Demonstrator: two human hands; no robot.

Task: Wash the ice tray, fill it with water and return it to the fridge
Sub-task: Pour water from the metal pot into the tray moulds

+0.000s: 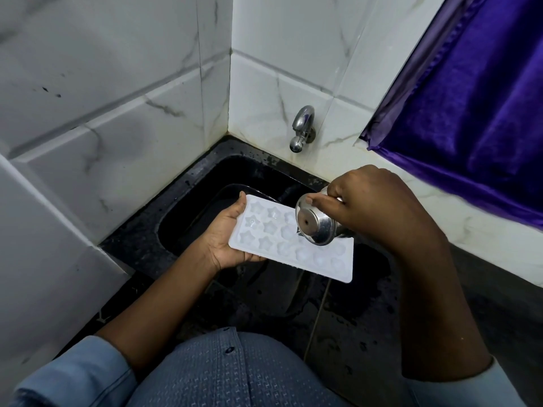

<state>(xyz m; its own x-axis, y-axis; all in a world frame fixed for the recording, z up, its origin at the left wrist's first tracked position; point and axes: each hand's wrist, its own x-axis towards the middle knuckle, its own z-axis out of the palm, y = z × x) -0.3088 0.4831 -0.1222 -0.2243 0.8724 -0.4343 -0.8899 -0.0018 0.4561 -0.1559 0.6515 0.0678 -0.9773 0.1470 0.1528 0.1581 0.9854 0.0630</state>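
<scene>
A white ice tray [266,243] with star-shaped cells is held level over a black sink [182,227]. My left hand [227,235] grips its near-left edge from below. My right hand [370,201] holds a small steel cup [316,224], tipped on its side above the tray's middle cells, its base facing me. A thin trickle of water seems to fall from the cup's rim onto the tray. The cup and my right hand hide part of the tray's far side.
A steel tap [302,127] juts from the white marble-look tiled wall above the sink; no water runs from it. A purple curtain [470,98] hangs at the right. The dark counter [338,318] around the sink is wet.
</scene>
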